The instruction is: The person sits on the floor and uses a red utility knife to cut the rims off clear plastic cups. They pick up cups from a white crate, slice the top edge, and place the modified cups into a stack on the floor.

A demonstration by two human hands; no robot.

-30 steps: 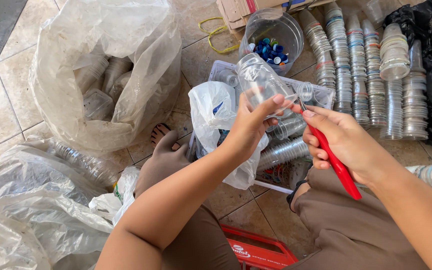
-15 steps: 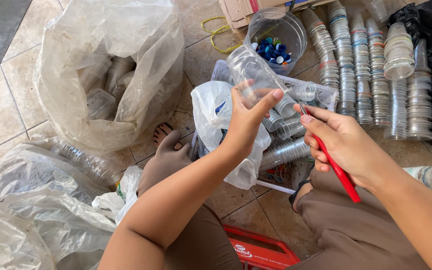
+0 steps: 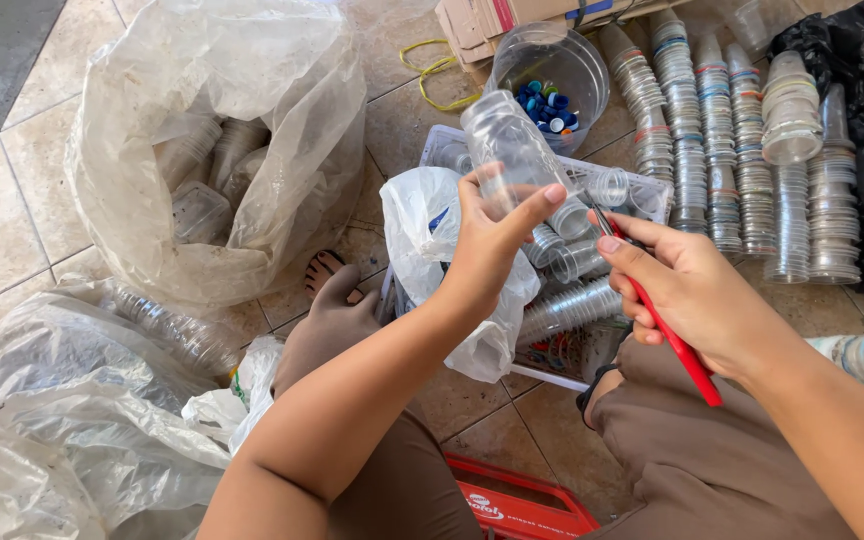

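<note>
Clear plastic bottle (image 3: 512, 150) tilted, red-handled cutter (image 3: 667, 330) just beside it.

we see the left hand (image 3: 487, 240) lift the clear plastic bottle (image 3: 517, 150) higher and tip it away, while the right hand (image 3: 687, 290) with the red-handled cutter (image 3: 667, 325) draws slightly apart from it.

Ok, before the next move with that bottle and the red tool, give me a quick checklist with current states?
1. Left hand grips the clear bottle: ok.
2. Right hand holds the red-handled tool: ok.
3. Tool tip at the bottle's lower end: ok; actual contact, cannot tell.
4. Blade exposed: cannot tell.
5. Left thumb away from the tip: not ok, it lies close.
6. Tub of blue caps open: ok.
</note>
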